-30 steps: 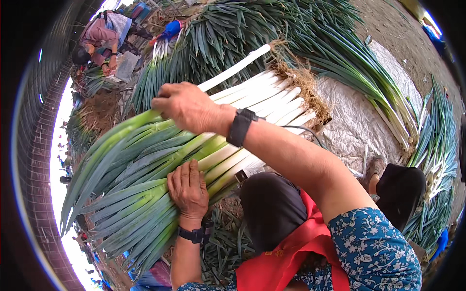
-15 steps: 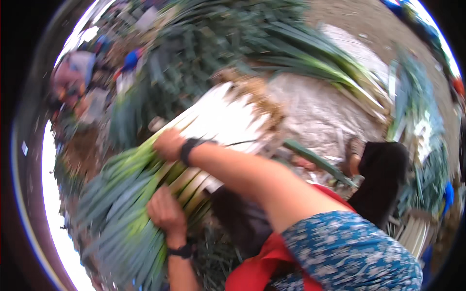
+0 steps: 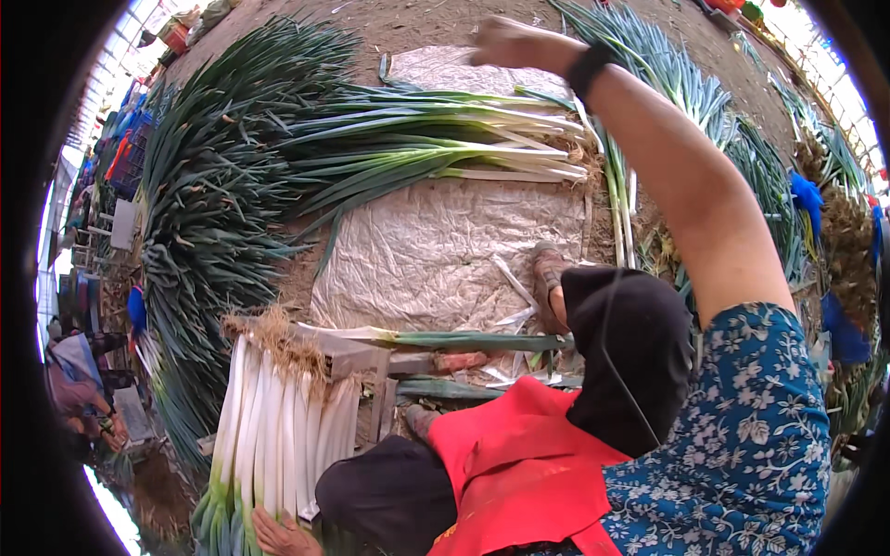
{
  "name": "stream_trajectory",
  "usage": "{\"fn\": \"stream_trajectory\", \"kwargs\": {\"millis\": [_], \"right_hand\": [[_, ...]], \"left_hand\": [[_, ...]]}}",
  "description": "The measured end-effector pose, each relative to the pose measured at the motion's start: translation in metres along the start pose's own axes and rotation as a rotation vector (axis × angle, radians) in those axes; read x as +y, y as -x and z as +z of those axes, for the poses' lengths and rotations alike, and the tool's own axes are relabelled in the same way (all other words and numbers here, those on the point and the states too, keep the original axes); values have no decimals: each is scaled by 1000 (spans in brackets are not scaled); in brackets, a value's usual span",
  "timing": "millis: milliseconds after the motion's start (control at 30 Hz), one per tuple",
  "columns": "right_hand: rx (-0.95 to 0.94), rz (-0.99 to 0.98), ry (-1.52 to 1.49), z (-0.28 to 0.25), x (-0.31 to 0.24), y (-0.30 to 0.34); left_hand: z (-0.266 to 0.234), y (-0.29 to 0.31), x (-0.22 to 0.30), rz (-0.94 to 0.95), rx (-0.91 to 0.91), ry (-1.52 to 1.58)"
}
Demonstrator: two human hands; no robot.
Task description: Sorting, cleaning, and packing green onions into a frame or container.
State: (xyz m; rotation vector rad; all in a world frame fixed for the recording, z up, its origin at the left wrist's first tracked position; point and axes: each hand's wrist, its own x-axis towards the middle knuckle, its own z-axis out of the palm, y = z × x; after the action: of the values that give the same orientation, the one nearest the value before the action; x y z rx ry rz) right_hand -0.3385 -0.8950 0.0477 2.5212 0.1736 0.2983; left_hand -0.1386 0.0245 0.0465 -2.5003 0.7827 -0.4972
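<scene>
My left hand lies with its fingers stretched against a bundle of leeks at the lower left; part of the hand runs off the lower edge. The leeks' white stalks lie side by side, roots at the far end and green leaves toward me. Their root ends rest by a wooden board. My right hand is stretched far out, fingers apart, with nothing in it. It is over the ground just beyond a row of loose leeks, whose roots point right.
A big heap of leeks fills the left. A pale sheet covers the ground ahead of my knees. More leeks lie at the far right, near a blue bag. Another person is at the far left edge.
My right hand has left the bundle of leeks and swung far out to the right. My left hand is still at the bundle. The view has turned, so the bundle now appears lower left.
</scene>
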Motion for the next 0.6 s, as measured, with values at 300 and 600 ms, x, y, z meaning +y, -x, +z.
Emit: {"fn": "stream_trajectory", "kwargs": {"millis": [300, 600], "right_hand": [[-684, 703, -670, 102, -195, -9], [-548, 1066, -422, 261, -260, 83]], "left_hand": [[-24, 80, -40, -127, -274, 38], [-19, 9, -40, 50, -428, -138]]}}
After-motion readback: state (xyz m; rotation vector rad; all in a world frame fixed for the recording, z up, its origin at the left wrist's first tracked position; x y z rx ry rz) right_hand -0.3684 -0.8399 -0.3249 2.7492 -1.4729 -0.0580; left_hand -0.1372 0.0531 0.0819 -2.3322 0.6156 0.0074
